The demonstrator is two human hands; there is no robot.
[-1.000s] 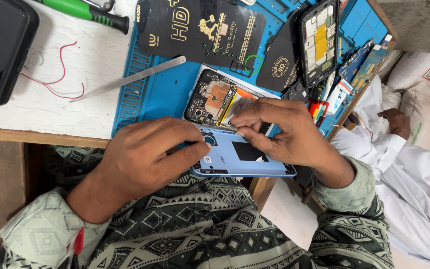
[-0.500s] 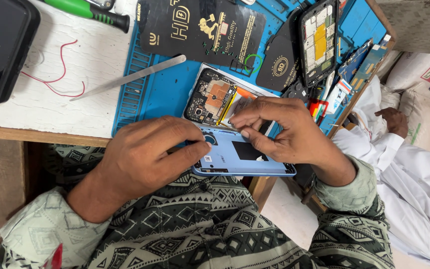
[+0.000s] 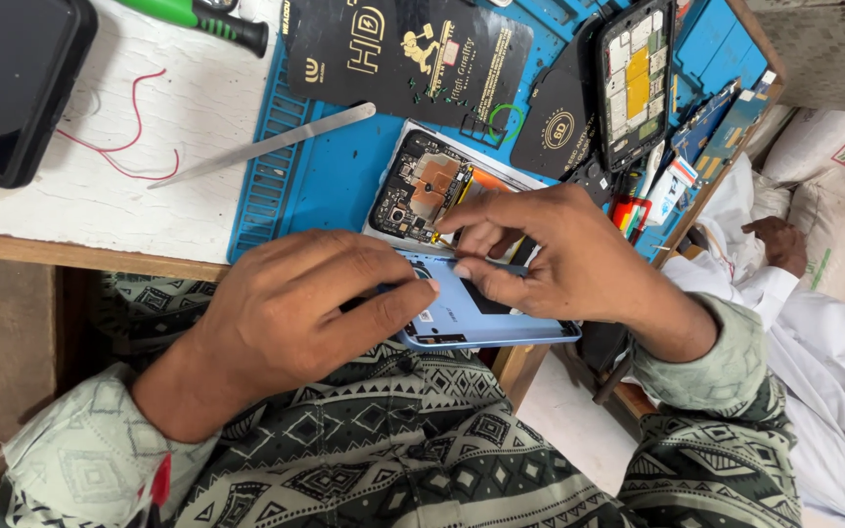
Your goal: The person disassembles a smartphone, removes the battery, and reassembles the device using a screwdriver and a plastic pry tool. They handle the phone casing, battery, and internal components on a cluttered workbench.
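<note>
My left hand [image 3: 305,308] grips the left end of a light-blue phone back cover [image 3: 486,318] held at the bench's near edge. My right hand [image 3: 564,259] rests on the cover's top, thumb and forefinger pinched on something small at its upper edge; what they pinch is too small to tell. Just beyond the fingers lies an opened phone [image 3: 422,191] with its circuit board, copper part and orange strip showing.
A blue work mat [image 3: 330,176] covers the bench. On it lie a metal pry blade [image 3: 266,145], black packets [image 3: 413,54] and another opened phone [image 3: 635,83]. A green-handled screwdriver [image 3: 198,18], thin red wire [image 3: 134,137] and a black case [image 3: 7,83] lie left. Another person's hand [image 3: 779,242] is at right.
My right fingers have shifted slightly along the cover's upper edge and curled tighter. My left hand keeps its grip on the cover.
</note>
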